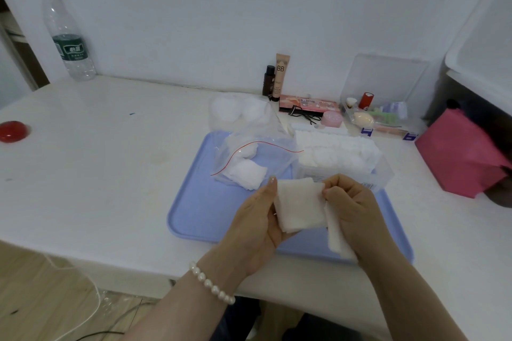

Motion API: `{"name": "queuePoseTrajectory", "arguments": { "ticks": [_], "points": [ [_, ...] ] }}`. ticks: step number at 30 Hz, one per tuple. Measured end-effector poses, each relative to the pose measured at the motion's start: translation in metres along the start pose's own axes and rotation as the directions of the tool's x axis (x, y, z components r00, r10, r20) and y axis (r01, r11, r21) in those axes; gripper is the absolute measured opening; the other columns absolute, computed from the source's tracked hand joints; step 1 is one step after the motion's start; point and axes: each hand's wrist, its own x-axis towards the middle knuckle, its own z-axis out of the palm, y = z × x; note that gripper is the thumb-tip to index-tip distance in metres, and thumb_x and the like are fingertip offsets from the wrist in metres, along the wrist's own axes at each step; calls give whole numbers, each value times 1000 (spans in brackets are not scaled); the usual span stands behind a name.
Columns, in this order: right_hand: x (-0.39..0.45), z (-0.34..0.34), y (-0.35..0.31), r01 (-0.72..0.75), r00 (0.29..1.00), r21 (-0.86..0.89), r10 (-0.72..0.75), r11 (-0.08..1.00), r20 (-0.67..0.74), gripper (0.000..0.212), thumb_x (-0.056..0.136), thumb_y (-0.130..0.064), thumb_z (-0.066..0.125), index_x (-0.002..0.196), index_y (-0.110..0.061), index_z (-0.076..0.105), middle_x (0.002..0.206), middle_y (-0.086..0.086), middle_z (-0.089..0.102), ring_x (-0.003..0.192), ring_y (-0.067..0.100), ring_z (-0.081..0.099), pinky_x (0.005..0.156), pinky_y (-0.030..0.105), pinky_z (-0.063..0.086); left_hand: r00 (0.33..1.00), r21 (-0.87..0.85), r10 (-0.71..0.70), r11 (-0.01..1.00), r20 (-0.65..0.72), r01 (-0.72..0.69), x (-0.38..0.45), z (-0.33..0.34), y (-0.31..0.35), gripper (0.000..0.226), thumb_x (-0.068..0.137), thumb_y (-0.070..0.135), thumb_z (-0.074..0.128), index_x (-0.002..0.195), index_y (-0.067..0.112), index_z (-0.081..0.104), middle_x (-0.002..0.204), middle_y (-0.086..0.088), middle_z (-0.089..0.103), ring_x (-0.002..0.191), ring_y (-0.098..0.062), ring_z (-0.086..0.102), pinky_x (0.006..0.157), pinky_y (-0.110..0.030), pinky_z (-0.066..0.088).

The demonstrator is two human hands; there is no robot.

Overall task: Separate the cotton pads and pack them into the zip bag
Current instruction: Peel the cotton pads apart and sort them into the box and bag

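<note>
While pinching a square cotton pad (300, 206) between left hand (256, 225) and right hand (350, 203), right also clutching another, over the tray (199, 210): zip bag (250, 159) at eleven o'clock, mouth slanting, nearer left.

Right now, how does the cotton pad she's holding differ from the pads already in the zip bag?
The cotton pad in hand is held up above the blue tray, pinched by the left hand and right hand; the pads in the zip bag lie on the tray. The held pad is bare and flat; the bagged pads sit bunched behind clear plastic. Both are white and roughly square.
</note>
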Motion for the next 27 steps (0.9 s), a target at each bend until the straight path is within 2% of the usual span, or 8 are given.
{"name": "queuePoseTrajectory", "arguments": {
  "ticks": [3,7,10,12,18,22,24,27],
  "points": [
    [-1,2,-1,26,1000,-7,-26,1000,-3,9,64,-21,46,62,-12,48,52,-8,42,48,1,34,44,11,29,999,46,42,998,14,-43,0,1,-2,27,90,28,47,100,8,63,95,-7,73,85,-17,68,72,-33,58],
    [-2,2,0,41,998,-8,-41,999,-38,13,65,-22,48,61,-10,50,55,-3,43,49,2,34,44,11,28,996,72,76,995,-42,-73,3,-2,-5,21,96,16,44,97,8,63,87,-6,72,80,-16,67,69,-31,58],
    [-4,0,0,50,999,21,-50,999,-15,24,75,-27,68,64,-7,59,57,0,53,53,5,45,49,13,36,994,94,93,992,-55,-88,4,-2,-5,21,96,16,44,98,8,64,89,-7,72,83,-17,66,71,-32,58],
    [-6,0,-2,90,996,14,-90,996,-15,13,77,-17,74,66,-13,67,60,-6,64,57,1,54,54,12,42,994,87,94,992,-55,-89,3,-2,-5,21,96,16,44,97,8,64,92,-8,71,83,-18,67,69,-31,59],
    [-6,-2,3,143,976,-60,-151,988,-160,15,76,-9,73,66,-20,70,66,-15,69,65,-5,60,62,7,44,995,11,76,997,-62,-75,4,-2,-2,23,97,15,43,95,7,64,88,-8,73,80,-19,68,65,-31,59],
    [-6,-7,-2,139,954,96,-108,986,-280,17,81,-5,67,68,-16,67,59,-14,66,56,-4,55,57,9,44,992,13,95,995,-85,-94,6,-5,0,22,97,14,43,93,7,64,84,-5,73,76,-16,69,64,-31,59],
    [-6,-13,-11,113,973,211,-64,971,-222,16,82,-3,63,69,-13,65,55,-11,64,51,-2,53,51,11,43,988,60,111,993,-110,-104,8,-8,0,19,96,14,45,93,8,63,88,-6,71,84,-20,67,66,-32,58],
    [-7,-14,-21,26,999,296,-33,955,20,14,73,-6,62,61,-14,66,53,-7,63,48,2,53,45,13,43,986,132,120,986,-116,-104,9,-10,0,18,96,17,46,97,9,62,94,-8,68,90,-22,62,70,-33,57]
  ]
}}
